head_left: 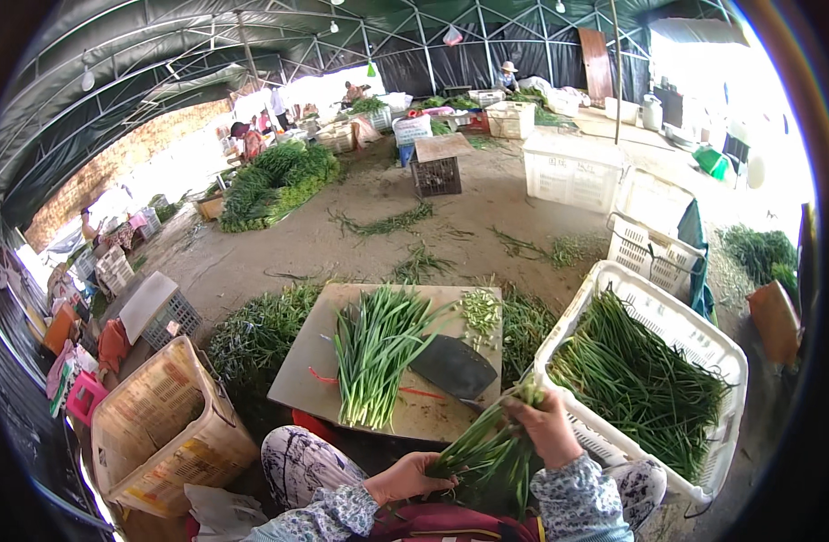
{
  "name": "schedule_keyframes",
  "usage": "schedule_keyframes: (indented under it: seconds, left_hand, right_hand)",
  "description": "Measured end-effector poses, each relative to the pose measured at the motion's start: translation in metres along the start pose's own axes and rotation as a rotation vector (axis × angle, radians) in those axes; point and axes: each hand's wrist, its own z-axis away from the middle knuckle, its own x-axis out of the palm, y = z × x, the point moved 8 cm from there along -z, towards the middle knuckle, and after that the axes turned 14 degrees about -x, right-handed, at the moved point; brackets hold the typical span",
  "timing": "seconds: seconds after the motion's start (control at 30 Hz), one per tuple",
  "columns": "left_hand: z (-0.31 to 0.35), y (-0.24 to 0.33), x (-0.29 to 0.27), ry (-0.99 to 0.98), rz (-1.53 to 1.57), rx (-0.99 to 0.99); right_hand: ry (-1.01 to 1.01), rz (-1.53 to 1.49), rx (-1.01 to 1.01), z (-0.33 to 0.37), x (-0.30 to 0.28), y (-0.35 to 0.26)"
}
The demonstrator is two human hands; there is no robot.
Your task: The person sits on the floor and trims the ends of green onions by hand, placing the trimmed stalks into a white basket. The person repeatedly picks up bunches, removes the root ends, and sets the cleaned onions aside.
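Observation:
Over my lap, a loose bunch of chives stretches between my two hands. My right hand is closed round its pale stalk ends, beside the white crate. Lower down, my left hand is closed on the leafy part. On the cutting board in front of me lies a larger, neatly aligned bundle of chives. A dark cleaver rests flat to its right. Red ties show by the bundle, and trimmed stalk ends are heaped at the board's far right corner.
A white crate full of chives stands close on my right. At my left is a stained plastic crate. Loose greens flank the board. Farther off are a big green heap, stacked crates and several people.

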Motion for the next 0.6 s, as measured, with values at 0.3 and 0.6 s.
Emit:
schedule_keyframes:
  seconds: [0.3,0.6]
  left_hand:
    - [-0.035,-0.061,-0.008,0.115,-1.258,0.029]
    - [0.032,0.08,-0.002,0.437,-0.411,0.491]
  right_hand:
    - [0.148,0.475,-0.319,0.011,-0.079,-0.097]
    - [-0.166,0.606,-0.444,0.036,-0.015,-0.057]
